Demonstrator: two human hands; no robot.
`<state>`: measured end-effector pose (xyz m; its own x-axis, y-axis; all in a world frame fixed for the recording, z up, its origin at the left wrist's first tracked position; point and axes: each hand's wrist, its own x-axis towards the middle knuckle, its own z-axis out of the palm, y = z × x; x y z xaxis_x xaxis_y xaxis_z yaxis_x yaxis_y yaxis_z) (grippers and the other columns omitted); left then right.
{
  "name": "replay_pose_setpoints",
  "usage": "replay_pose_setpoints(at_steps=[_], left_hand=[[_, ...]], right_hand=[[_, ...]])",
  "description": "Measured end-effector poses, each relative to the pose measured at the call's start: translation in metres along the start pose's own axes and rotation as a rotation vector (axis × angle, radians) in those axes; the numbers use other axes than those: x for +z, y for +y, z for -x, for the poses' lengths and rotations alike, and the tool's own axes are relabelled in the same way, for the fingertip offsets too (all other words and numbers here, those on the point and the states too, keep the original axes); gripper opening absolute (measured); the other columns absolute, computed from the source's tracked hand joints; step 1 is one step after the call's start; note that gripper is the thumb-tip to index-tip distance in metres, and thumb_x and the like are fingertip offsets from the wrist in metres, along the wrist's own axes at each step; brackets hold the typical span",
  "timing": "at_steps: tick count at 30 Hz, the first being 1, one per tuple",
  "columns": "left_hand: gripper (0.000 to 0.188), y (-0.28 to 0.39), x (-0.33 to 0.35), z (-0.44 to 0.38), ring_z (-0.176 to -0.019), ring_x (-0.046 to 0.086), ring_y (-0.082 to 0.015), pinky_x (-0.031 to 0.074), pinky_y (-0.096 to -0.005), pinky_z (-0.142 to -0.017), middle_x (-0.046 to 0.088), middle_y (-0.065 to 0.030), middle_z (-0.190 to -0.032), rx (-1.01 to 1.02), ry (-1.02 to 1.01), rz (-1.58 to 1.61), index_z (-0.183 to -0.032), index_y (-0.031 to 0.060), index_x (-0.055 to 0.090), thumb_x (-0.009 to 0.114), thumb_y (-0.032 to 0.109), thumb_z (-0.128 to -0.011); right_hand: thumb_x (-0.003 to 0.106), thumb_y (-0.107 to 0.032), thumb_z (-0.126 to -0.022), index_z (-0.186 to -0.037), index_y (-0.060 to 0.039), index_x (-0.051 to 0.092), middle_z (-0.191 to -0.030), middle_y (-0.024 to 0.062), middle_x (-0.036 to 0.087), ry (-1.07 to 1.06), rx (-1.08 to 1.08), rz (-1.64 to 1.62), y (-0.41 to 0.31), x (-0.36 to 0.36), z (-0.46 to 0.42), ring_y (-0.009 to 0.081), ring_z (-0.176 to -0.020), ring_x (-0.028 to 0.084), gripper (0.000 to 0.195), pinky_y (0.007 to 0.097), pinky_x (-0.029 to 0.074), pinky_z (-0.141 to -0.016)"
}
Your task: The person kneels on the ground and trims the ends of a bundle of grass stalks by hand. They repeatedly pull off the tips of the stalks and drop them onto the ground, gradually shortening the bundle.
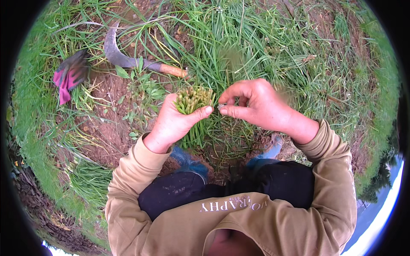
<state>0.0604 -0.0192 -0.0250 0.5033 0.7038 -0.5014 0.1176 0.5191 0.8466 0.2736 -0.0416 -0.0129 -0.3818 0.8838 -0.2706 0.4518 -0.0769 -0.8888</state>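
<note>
My left hand (179,118) is closed around a bundle of green stalks (194,98), their pale cut ends facing up and their green blades hanging below the fist. Just to the right, my right hand (256,102) pinches a small whitish-grey bit (221,106) between thumb and forefinger; what it is cannot be told. Beyond the bundle, a sickle (120,57) with a dark curved blade and a wooden handle lies on the ground. Long cut green blades (221,48) lie spread beyond both hands.
A pink and black glove (69,76) lies on the grass at the far left. Low broad-leaved weeds (150,86) grow beside the sickle. A pile of green blades (89,179) rests at the lower left. Blue-covered feet (192,163) stand on the soil below my hands.
</note>
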Motion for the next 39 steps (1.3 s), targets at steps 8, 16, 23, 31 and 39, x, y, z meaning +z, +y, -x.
replay_pose_setpoints(at_steps=[8, 16, 23, 31, 39], left_hand=[[0.017, 0.002, 0.005, 0.002, -0.077, 0.057, -0.0054, 0.047, -0.0224, -0.07, 0.065, -0.0015, -0.084, 0.042, -0.034, -0.188, -0.093, -0.0001, 0.063, 0.068, 0.005, -0.078], [0.017, 0.001, -0.004, 0.006, -0.076, 0.059, -0.0084, 0.048, -0.0236, -0.071, 0.065, -0.0038, -0.083, 0.034, 0.046, -0.144, -0.092, -0.0014, 0.061, 0.068, 0.004, -0.078], [0.009, 0.012, -0.018, 0.01, -0.08, 0.062, -0.0148, 0.049, -0.0279, -0.076, 0.065, -0.0086, -0.083, 0.148, 0.063, -0.035, -0.088, -0.0016, 0.062, 0.064, 0.003, -0.08], [0.017, 0.016, -0.037, 0.017, -0.078, 0.056, -0.0199, 0.045, -0.0432, -0.085, 0.056, -0.0068, -0.078, 0.297, 0.132, 0.089, -0.09, 0.0006, 0.055, 0.065, 0.009, -0.08], [0.023, 0.014, -0.042, 0.017, -0.074, 0.053, -0.0177, 0.046, -0.0344, -0.068, 0.055, -0.0068, -0.079, 0.249, 0.15, 0.189, -0.092, 0.0002, 0.054, 0.07, 0.007, -0.076]], right_hand=[[0.067, -0.011, -0.069, -0.071, -0.0038, 0.061, -0.061, 0.0075, 0.061, 0.062, 0.044, -0.132, -0.009, 0.007, -0.004, 0.0198, -0.056, 0.061, 0.01, 0.0299, 0.048, -0.053], [0.066, -0.011, -0.067, -0.07, -0.0087, 0.064, -0.062, 0.005, 0.062, -0.127, 0.019, 0.062, 0.013, 0.0, 0.011, 0.0197, -0.058, 0.063, 0.004, 0.0316, 0.05, -0.056], [0.064, -0.009, -0.07, -0.09, -0.0157, 0.067, -0.088, 0.0046, 0.063, -0.563, -0.009, 0.443, 0.036, 0.023, 0.039, 0.0269, -0.086, 0.061, 0.021, 0.0387, 0.05, -0.069], [0.065, -0.012, -0.069, -0.082, -0.0099, 0.067, -0.073, 0.0071, 0.065, -0.179, 0.257, 0.412, 0.072, -0.023, 0.058, 0.0264, -0.07, 0.063, 0.013, 0.0362, 0.05, -0.063], [0.064, -0.017, -0.071, -0.08, -0.0118, 0.066, -0.072, 0.0079, 0.065, 0.266, 0.514, 0.522, 0.12, -0.049, 0.078, 0.0278, -0.071, 0.063, 0.01, 0.0373, 0.051, -0.064]])
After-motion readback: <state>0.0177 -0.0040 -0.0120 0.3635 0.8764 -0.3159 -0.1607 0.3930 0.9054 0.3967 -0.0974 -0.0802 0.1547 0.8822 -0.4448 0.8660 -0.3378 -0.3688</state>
